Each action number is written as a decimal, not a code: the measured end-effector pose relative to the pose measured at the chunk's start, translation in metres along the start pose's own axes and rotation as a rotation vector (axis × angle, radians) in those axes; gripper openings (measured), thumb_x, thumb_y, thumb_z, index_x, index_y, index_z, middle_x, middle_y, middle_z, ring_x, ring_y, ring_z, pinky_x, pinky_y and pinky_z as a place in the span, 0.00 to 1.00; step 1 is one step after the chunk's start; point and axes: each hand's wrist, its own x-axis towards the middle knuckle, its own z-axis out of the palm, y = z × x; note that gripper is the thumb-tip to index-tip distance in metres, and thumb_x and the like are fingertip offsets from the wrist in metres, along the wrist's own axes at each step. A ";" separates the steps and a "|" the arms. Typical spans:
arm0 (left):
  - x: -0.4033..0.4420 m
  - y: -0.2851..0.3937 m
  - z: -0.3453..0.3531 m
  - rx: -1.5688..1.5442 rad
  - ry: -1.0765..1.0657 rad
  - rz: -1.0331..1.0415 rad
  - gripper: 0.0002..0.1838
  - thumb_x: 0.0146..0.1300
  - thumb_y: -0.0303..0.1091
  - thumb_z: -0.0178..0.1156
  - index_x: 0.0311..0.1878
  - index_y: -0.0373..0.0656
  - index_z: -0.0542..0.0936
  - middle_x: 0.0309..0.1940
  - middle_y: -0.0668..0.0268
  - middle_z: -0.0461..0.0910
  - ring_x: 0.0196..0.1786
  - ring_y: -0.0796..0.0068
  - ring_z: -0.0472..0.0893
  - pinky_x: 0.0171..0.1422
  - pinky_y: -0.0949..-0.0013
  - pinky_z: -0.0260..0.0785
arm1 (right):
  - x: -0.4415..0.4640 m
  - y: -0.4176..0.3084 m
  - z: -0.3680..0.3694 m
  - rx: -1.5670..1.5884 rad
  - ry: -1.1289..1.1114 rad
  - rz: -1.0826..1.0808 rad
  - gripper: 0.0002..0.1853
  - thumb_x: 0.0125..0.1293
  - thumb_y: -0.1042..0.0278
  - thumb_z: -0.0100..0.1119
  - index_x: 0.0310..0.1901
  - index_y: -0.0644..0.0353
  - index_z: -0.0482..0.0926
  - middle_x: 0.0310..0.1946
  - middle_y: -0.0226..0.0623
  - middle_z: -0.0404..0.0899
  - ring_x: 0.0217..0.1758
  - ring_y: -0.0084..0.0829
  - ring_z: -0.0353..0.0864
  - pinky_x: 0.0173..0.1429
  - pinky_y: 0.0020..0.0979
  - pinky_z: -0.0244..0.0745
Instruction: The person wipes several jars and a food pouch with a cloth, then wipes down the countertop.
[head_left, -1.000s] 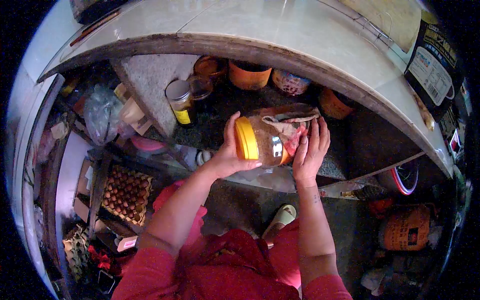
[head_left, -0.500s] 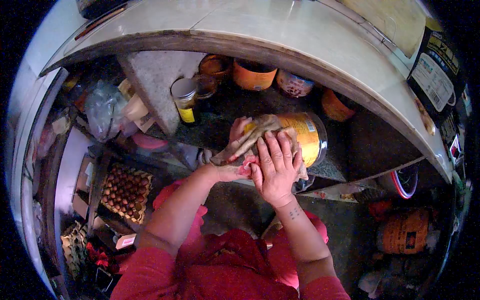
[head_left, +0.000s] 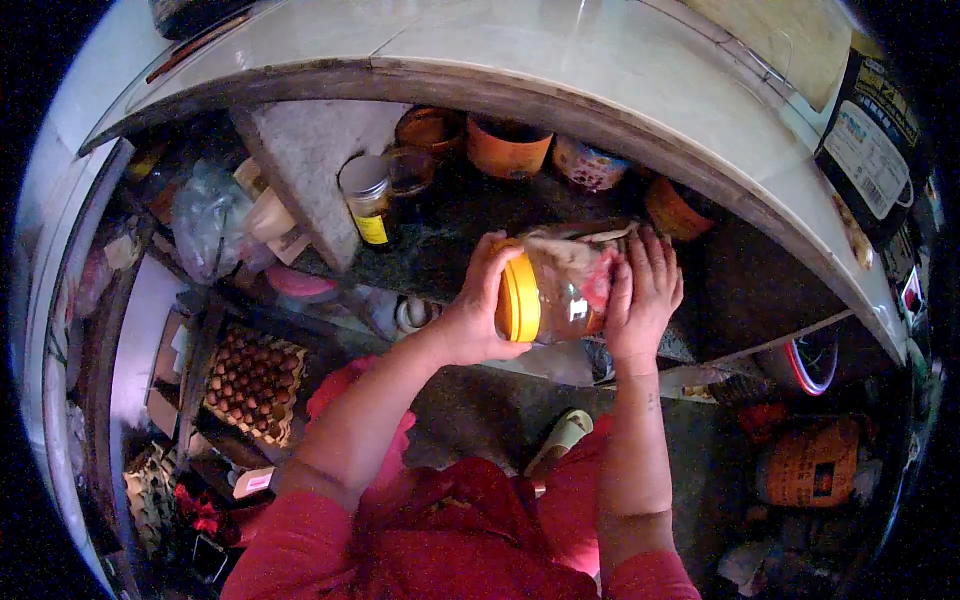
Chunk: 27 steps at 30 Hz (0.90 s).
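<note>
A clear jar [head_left: 560, 308] with a yellow lid [head_left: 519, 298] lies on its side in the air, in front of the shelf. My left hand [head_left: 474, 315] is closed around the lid end, thumb below and fingers above. A beige cloth [head_left: 572, 250] with a pinkish-red patch lies over the jar's top and far end. My right hand [head_left: 645, 300] presses the cloth against that end, its fingers curved over it. The jar's base is hidden by the cloth and hand.
On the shelf behind stand a silver-lidded jar [head_left: 366, 200], an orange tub [head_left: 508, 150] and a patterned tin [head_left: 590, 165]. A pale countertop [head_left: 480, 50] overhangs them. Egg trays [head_left: 255, 385] sit lower left. An orange-brown bundle [head_left: 812, 468] lies lower right.
The jar has been turned so its yellow lid faces left and its labelled side is out of sight. My left hand has moved onto the lid; my right hand and the cloth have shifted right.
</note>
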 end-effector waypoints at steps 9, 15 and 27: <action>-0.003 0.005 0.001 -0.002 0.010 0.029 0.65 0.37 0.38 0.79 0.72 0.47 0.41 0.71 0.44 0.38 0.76 0.44 0.41 0.77 0.51 0.41 | -0.004 0.016 0.002 0.282 0.053 0.255 0.21 0.73 0.62 0.43 0.62 0.63 0.69 0.59 0.50 0.70 0.62 0.47 0.70 0.64 0.37 0.65; -0.002 -0.002 0.016 -0.684 0.043 -0.217 0.70 0.42 0.38 0.78 0.73 0.49 0.29 0.71 0.53 0.38 0.74 0.58 0.46 0.76 0.54 0.44 | -0.012 0.010 0.004 0.280 0.075 0.217 0.23 0.73 0.61 0.41 0.64 0.65 0.66 0.61 0.53 0.67 0.63 0.50 0.68 0.65 0.39 0.64; -0.009 -0.028 0.020 0.022 -0.061 -0.113 0.61 0.40 0.48 0.75 0.72 0.46 0.46 0.71 0.53 0.42 0.74 0.52 0.47 0.78 0.54 0.37 | -0.031 -0.057 -0.007 0.060 -0.085 -0.136 0.28 0.65 0.58 0.47 0.66 0.58 0.66 0.69 0.43 0.61 0.75 0.47 0.52 0.75 0.52 0.36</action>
